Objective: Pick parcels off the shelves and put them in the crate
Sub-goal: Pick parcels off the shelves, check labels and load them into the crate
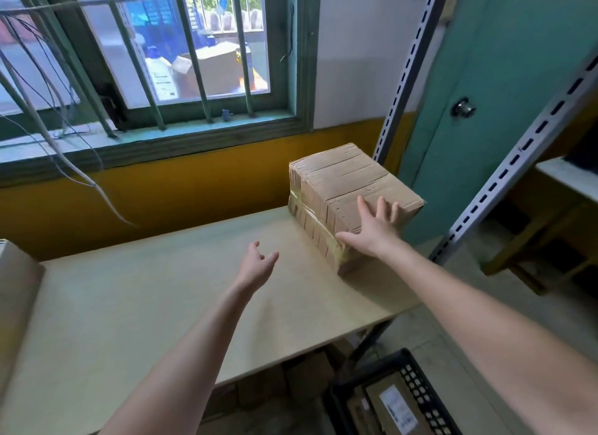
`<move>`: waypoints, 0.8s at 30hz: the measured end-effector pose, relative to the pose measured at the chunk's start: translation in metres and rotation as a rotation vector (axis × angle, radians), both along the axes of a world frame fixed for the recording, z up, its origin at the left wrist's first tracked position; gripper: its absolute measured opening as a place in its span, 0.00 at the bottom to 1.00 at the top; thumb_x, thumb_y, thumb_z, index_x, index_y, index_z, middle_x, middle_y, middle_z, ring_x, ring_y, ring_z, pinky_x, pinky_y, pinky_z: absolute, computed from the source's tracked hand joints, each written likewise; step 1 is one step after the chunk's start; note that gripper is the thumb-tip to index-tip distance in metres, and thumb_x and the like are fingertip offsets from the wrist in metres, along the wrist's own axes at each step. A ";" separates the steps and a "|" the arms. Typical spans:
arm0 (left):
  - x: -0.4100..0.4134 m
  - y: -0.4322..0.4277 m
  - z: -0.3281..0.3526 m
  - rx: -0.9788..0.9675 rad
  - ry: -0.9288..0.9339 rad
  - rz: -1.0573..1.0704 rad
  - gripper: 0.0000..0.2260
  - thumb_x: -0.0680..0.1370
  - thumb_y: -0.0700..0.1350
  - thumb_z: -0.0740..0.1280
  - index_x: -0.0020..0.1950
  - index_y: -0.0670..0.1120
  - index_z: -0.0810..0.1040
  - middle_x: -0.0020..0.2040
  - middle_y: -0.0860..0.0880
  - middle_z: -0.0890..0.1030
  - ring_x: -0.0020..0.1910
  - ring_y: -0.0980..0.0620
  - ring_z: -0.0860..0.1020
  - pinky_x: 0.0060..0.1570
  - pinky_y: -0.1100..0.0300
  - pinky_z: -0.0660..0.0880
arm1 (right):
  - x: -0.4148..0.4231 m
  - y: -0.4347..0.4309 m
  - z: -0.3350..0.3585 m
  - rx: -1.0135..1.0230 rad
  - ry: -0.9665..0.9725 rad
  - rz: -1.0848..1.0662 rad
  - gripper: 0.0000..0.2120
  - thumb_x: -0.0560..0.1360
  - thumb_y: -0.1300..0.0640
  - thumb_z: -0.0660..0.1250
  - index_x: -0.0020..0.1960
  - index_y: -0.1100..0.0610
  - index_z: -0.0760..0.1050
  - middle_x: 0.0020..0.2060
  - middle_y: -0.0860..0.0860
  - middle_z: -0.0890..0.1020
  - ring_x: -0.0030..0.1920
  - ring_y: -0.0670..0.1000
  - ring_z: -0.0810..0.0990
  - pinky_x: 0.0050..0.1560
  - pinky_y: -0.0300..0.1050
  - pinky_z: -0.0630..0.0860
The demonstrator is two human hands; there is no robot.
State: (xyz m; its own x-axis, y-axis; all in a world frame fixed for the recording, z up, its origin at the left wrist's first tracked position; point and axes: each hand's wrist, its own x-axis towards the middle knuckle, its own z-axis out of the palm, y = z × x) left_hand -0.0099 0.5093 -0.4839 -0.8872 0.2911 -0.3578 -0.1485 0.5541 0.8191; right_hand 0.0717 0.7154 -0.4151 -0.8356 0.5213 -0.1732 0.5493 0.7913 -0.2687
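Observation:
A brown cardboard parcel, bound with clear tape, sits at the far right end of a pale wooden shelf board. My right hand lies flat on the parcel's near corner, fingers spread over its top and thumb along its taped side. My left hand hovers above the shelf board to the left of the parcel, fingers apart, holding nothing and not touching the box. A black plastic crate stands on the floor at the lower right, with a labelled cardboard parcel inside it.
Slotted metal shelf uprights rise on the right in front of a teal door. A barred window with loose cables is behind the shelf. Another cardboard box edge shows at the left. More boxes sit under the shelf.

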 end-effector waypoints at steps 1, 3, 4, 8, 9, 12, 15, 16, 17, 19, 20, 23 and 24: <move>-0.001 0.001 0.000 0.001 0.013 0.009 0.27 0.79 0.49 0.60 0.74 0.42 0.54 0.57 0.41 0.75 0.53 0.46 0.72 0.53 0.58 0.66 | 0.002 -0.002 -0.003 0.037 -0.012 0.019 0.41 0.74 0.37 0.60 0.76 0.48 0.41 0.76 0.59 0.40 0.74 0.66 0.36 0.69 0.63 0.58; -0.003 0.005 0.000 0.022 0.017 0.029 0.27 0.79 0.49 0.60 0.74 0.42 0.54 0.63 0.39 0.73 0.56 0.44 0.72 0.55 0.57 0.67 | 0.006 -0.011 -0.008 0.201 -0.048 0.066 0.38 0.76 0.37 0.55 0.77 0.50 0.40 0.76 0.62 0.44 0.74 0.67 0.40 0.65 0.59 0.68; -0.003 0.008 0.000 0.037 0.009 0.032 0.27 0.79 0.49 0.59 0.74 0.42 0.54 0.64 0.38 0.72 0.58 0.43 0.72 0.55 0.57 0.67 | 0.009 -0.014 -0.009 0.275 -0.063 0.091 0.37 0.76 0.36 0.53 0.77 0.51 0.40 0.76 0.63 0.45 0.74 0.68 0.43 0.63 0.57 0.71; 0.001 0.018 -0.003 0.131 -0.082 0.092 0.30 0.79 0.53 0.60 0.75 0.43 0.52 0.70 0.38 0.66 0.67 0.41 0.69 0.66 0.49 0.66 | 0.016 -0.021 0.000 0.347 -0.107 0.175 0.36 0.77 0.36 0.50 0.77 0.52 0.41 0.76 0.63 0.50 0.74 0.67 0.48 0.63 0.57 0.71; 0.002 0.018 -0.002 0.166 -0.107 0.149 0.31 0.78 0.56 0.60 0.75 0.44 0.51 0.73 0.39 0.63 0.69 0.41 0.66 0.68 0.46 0.65 | 0.018 -0.023 0.004 0.325 -0.109 0.191 0.36 0.77 0.36 0.50 0.77 0.51 0.42 0.76 0.62 0.50 0.75 0.67 0.49 0.63 0.57 0.70; -0.001 0.014 0.002 0.251 -0.189 0.340 0.34 0.77 0.62 0.56 0.75 0.45 0.50 0.75 0.42 0.59 0.71 0.39 0.63 0.68 0.40 0.63 | 0.023 -0.025 0.020 0.222 -0.038 0.227 0.34 0.76 0.36 0.52 0.76 0.49 0.45 0.75 0.60 0.56 0.74 0.63 0.54 0.66 0.59 0.67; -0.002 0.006 0.016 0.462 -0.214 0.368 0.30 0.77 0.64 0.53 0.73 0.47 0.58 0.70 0.43 0.67 0.66 0.39 0.70 0.61 0.43 0.70 | 0.021 -0.017 0.042 -0.043 0.110 0.261 0.28 0.75 0.38 0.53 0.72 0.46 0.59 0.68 0.55 0.71 0.64 0.56 0.72 0.57 0.53 0.74; -0.002 0.003 0.024 0.600 -0.143 0.371 0.26 0.77 0.63 0.53 0.70 0.49 0.64 0.65 0.45 0.74 0.62 0.42 0.74 0.54 0.49 0.75 | 0.020 -0.014 0.048 -0.235 0.155 0.245 0.23 0.74 0.39 0.53 0.66 0.45 0.67 0.63 0.53 0.76 0.56 0.52 0.77 0.49 0.49 0.77; -0.002 -0.002 0.035 0.726 -0.036 0.362 0.22 0.77 0.62 0.54 0.64 0.51 0.70 0.57 0.49 0.80 0.58 0.46 0.77 0.45 0.56 0.78 | 0.018 -0.011 0.049 -0.451 0.184 0.206 0.18 0.74 0.39 0.53 0.58 0.44 0.72 0.57 0.51 0.80 0.50 0.49 0.79 0.42 0.46 0.78; -0.006 -0.011 0.056 0.879 0.161 0.247 0.17 0.75 0.61 0.57 0.56 0.54 0.75 0.50 0.56 0.83 0.51 0.57 0.80 0.40 0.65 0.77 | 0.017 -0.004 0.039 -0.786 0.177 0.046 0.17 0.76 0.42 0.52 0.52 0.48 0.75 0.48 0.52 0.82 0.45 0.51 0.81 0.36 0.46 0.80; -0.007 -0.015 0.064 0.894 0.211 0.144 0.18 0.73 0.62 0.60 0.57 0.53 0.75 0.53 0.57 0.81 0.54 0.59 0.79 0.48 0.64 0.77 | 0.017 -0.004 0.027 -0.860 0.142 -0.031 0.17 0.78 0.45 0.51 0.54 0.50 0.76 0.47 0.54 0.82 0.44 0.52 0.81 0.38 0.47 0.81; -0.007 -0.020 0.070 0.474 0.391 -0.182 0.25 0.72 0.62 0.61 0.65 0.52 0.72 0.66 0.55 0.71 0.65 0.61 0.69 0.69 0.52 0.63 | 0.017 -0.007 -0.018 -0.759 0.012 -0.057 0.17 0.81 0.52 0.51 0.65 0.56 0.70 0.54 0.55 0.79 0.49 0.52 0.79 0.46 0.45 0.77; -0.005 -0.019 0.066 0.283 0.477 -0.255 0.24 0.74 0.59 0.59 0.67 0.52 0.70 0.70 0.53 0.69 0.69 0.58 0.65 0.71 0.51 0.58 | 0.016 -0.009 -0.028 -0.676 0.030 -0.057 0.17 0.81 0.54 0.51 0.66 0.56 0.69 0.58 0.55 0.77 0.52 0.53 0.77 0.51 0.47 0.76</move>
State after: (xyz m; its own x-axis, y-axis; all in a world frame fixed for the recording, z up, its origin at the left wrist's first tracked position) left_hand -0.0148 0.4899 -0.4177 -0.8203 0.5414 0.1843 0.3800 0.2750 0.8832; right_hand 0.0878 0.7065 -0.4426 -0.8194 0.3499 -0.4540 0.5700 0.4139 -0.7098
